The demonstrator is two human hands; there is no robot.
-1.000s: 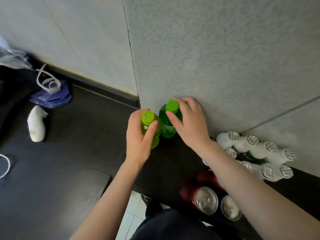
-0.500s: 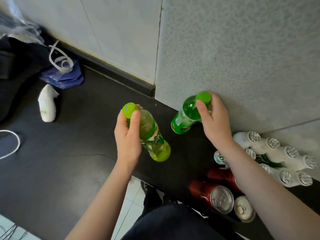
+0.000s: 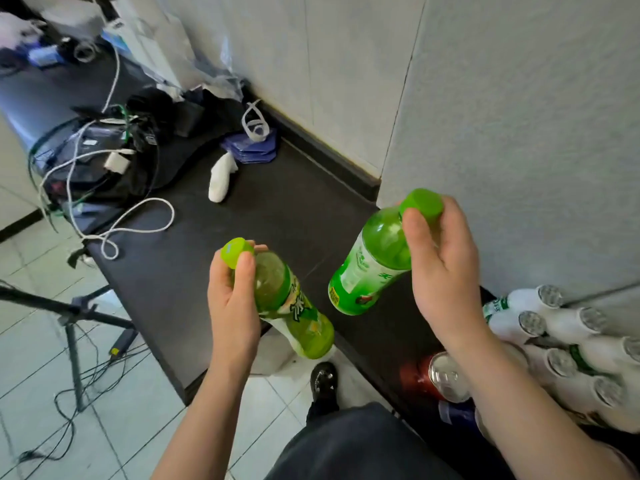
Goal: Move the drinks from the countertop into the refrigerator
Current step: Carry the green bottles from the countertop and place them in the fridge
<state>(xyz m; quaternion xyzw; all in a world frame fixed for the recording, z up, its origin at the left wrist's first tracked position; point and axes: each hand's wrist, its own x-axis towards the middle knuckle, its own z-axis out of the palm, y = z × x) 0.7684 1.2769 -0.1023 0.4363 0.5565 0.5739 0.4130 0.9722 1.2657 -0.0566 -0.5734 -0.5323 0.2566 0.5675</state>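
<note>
Each hand holds one green drink bottle by the neck, over the dark worktop [image 3: 277, 209].

The left hand [image 3: 232, 299] is curled tight round the neck of the yellow-green bottle [image 3: 294, 306], just under its cap. The bottle leans, and its fat end points down and to the right of that hand, past the worktop edge. The right hand [image 3: 443, 268] grips the dark green bottle [image 3: 367, 268] at the neck, with the thumb on the cap. This bottle leans too, and its body hangs down to the left of that hand. The two bottles are near each other, between the hands, but not touching. Under the right wrist sits a red can [image 3: 446, 375]. Just right of that wrist stand white bottles [image 3: 561, 327].
</note>
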